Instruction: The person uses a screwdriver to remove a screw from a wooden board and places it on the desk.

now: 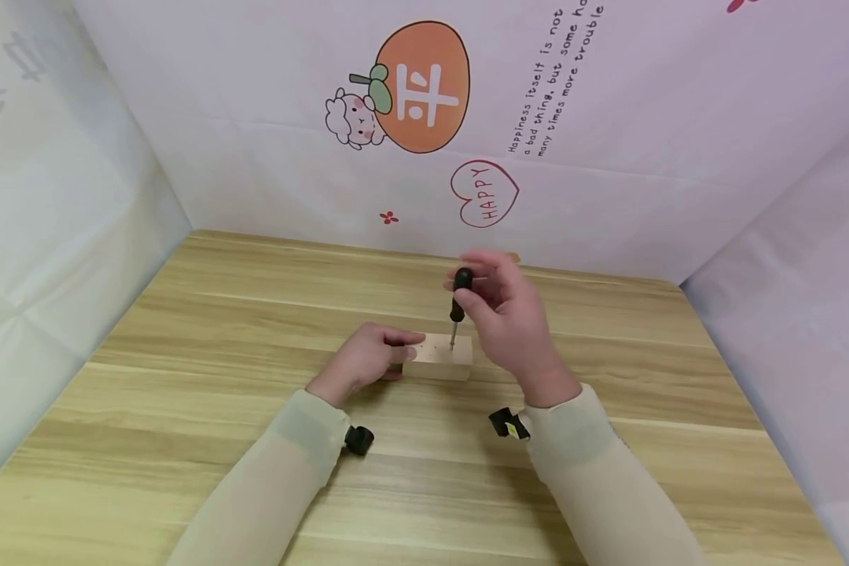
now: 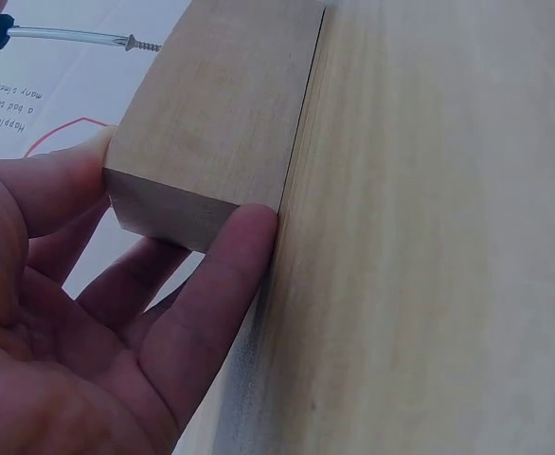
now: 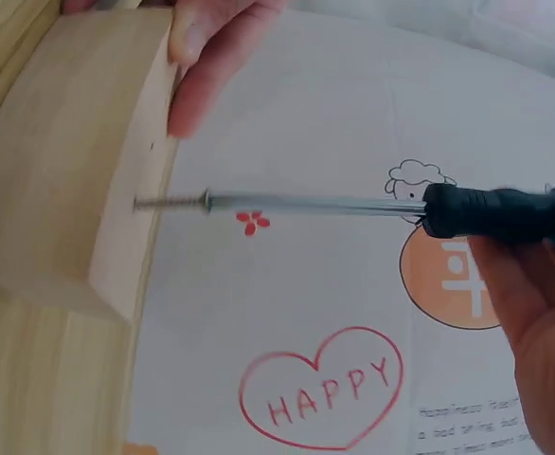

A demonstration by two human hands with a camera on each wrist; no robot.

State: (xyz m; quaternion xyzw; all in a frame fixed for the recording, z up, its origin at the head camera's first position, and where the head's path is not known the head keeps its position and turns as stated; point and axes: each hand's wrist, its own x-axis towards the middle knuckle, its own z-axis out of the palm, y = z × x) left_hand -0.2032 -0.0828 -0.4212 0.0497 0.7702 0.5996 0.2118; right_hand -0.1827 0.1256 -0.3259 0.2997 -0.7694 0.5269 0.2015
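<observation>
A pale wooden block [image 1: 440, 369] lies on the table, with a few small dark holes in its top face. My left hand [image 1: 366, 358] grips the block's left end, thumb at the top edge and fingers against the end and side. My right hand [image 1: 520, 326] holds the dark handle of a screwdriver [image 3: 495, 213] between thumb and fingers. The screwdriver stands nearly upright over the block, its shaft meeting the head of a screw [image 3: 171, 202]. The screw's point is at the block's top face, and most of its thread shows above the wood.
The wood-grain table [image 1: 205, 369] extends around both hands. Behind it rises a white printed backdrop [image 1: 276, 173] with an orange fruit drawing and a red heart. White sheets [image 1: 49, 236] hang at both sides. Each wrist carries a small black camera [image 1: 358, 440].
</observation>
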